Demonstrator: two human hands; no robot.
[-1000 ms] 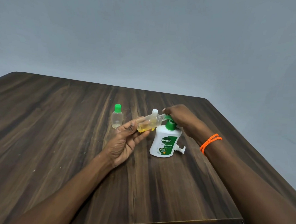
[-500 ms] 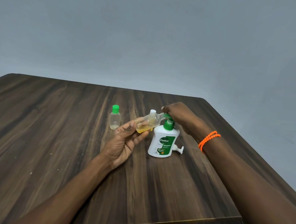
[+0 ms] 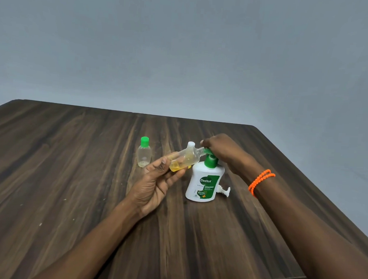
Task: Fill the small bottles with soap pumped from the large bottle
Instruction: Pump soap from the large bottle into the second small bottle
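The large white Dettol bottle (image 3: 203, 183) stands right of the table's middle, its green pump (image 3: 209, 160) on top. My right hand (image 3: 223, 150) lies over the pump head with fingers curled down around it. My left hand (image 3: 155, 180) holds a small clear bottle (image 3: 185, 159) tilted, with its open neck against the pump's nozzle. Yellow soap sits in its lower end. A second small bottle (image 3: 144, 154), clear with a green cap, stands upright to the left, apart from both hands.
A white cap (image 3: 191, 144) shows just behind the tilted bottle. A white pump part (image 3: 225, 191) lies on the wooden table (image 3: 70, 176) right of the large bottle. An orange bracelet (image 3: 259, 181) is on my right wrist. The table's right edge is close.
Both hands and the bottles keep the same hold and place. Only the view has shifted a little.
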